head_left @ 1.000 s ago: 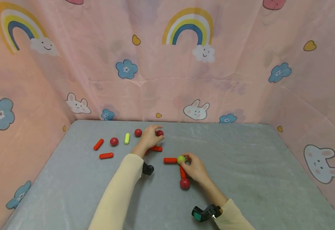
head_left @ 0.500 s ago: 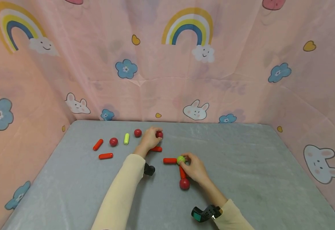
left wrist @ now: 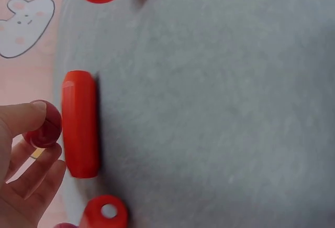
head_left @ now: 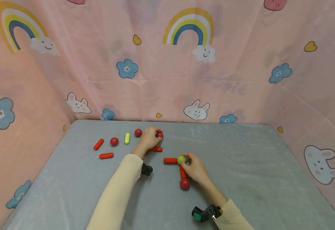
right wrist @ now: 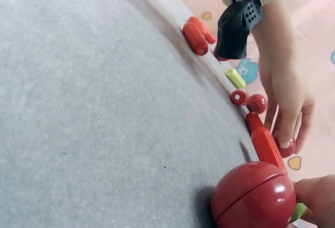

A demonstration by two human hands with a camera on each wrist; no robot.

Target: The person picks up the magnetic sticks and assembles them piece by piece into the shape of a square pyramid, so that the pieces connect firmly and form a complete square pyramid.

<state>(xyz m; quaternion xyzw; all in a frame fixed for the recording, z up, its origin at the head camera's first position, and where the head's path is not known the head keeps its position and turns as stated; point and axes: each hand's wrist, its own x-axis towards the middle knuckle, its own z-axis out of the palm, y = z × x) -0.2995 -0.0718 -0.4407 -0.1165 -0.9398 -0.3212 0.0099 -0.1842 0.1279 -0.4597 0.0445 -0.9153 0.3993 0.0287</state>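
Note:
My left hand (head_left: 148, 138) pinches a dark red ball (left wrist: 46, 128) between thumb and fingers at the back of the table. A red rod (head_left: 157, 149) lies just in front of that hand, and another by the wrist is mostly hidden. Nearer the middle, my right hand (head_left: 195, 167) pinches a lime green ball (head_left: 181, 160) between thumb and fingertips. One red rod (head_left: 170, 161) sticks out leftward from the green ball. A second red rod (head_left: 183, 172) runs toward me and ends at another red ball (head_left: 185, 183), large in the right wrist view.
Left of my left hand lie two red balls (head_left: 114, 141), a yellow-green rod (head_left: 127, 138) and two red rods (head_left: 106, 156). The grey cloth-covered table (head_left: 242, 166) meets a pink patterned curtain (head_left: 242, 64) behind and at both sides.
My left thumb and fingers have closed in on the red ball, which has shifted very slightly. My right hand and the joined pieces have stayed in place.

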